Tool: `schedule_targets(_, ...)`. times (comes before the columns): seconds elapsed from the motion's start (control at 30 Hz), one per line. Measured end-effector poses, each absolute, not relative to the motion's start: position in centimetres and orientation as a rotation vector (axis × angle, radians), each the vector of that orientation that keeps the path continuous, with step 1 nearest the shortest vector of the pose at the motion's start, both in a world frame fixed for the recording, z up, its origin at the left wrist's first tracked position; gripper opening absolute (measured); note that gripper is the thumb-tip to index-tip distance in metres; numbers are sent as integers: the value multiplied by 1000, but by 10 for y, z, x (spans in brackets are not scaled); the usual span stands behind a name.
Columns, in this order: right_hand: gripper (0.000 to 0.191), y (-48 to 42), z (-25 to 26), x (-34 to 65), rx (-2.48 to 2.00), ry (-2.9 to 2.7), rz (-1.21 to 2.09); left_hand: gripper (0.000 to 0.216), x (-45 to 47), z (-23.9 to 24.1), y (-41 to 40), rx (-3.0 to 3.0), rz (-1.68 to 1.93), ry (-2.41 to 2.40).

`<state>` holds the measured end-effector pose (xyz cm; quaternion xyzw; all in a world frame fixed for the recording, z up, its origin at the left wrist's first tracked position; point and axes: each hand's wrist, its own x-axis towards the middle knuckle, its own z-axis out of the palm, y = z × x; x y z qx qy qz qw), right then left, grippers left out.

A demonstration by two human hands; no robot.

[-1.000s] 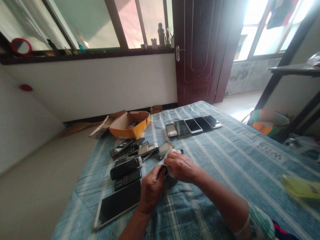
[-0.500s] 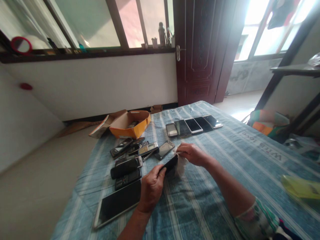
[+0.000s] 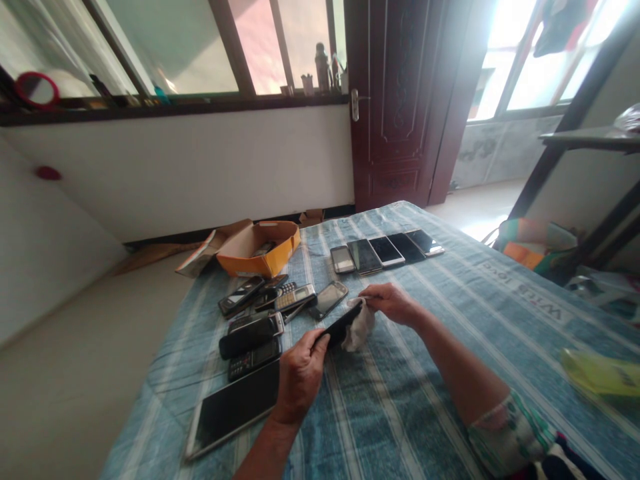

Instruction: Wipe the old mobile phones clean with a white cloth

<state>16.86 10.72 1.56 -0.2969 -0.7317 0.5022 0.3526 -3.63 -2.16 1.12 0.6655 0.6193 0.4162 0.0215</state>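
Blue striped cloth (image 3: 450,333) covers the counter from the bottom of the frame up to the middle. Nearest, at lower left, a large dark tablet (image 3: 233,407) lies flat, just left of the left hand (image 3: 300,377). That hand's grip is closed around the near end of a black phone (image 3: 343,323), thumb on top, with the phone tilted up off the cloth toward the frame's centre. At the phone's far end the right hand (image 3: 393,303) pinches a white cloth (image 3: 359,328) between thumb and fingers; the cloth hangs against the phone and brushes the counter.

Left of the hands lies a loose heap of old keypad phones (image 3: 260,313), some overlapping, and one smartphone (image 3: 329,299) just beyond the held phone. Farther off, near the counter's far edge, five smartphones (image 3: 385,252) lie side by side in a row. An orange cardboard box (image 3: 260,248) sits open at the far left corner.

To the right of the hands the cloth is bare as far as a yellow-green object (image 3: 597,373) at the right edge of the frame. The counter's left edge drops to the floor just beside the tablet.
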Motion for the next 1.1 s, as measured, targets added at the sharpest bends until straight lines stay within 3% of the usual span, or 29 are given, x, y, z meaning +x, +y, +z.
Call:
schedule_targets(0.17,26,102,6,160,-778,-1545,1607,28,-39,10,-20,2051,1292,1945)
schedule_targets(0.37,31,99,-2,153,-779,-1447,1714,29,-41,9,-19,2004,1286,1990)
schedule_targets(1.1,21,94,8,152,-788,-1421,1587,26,-39,12,-22,1973,1227,1925)
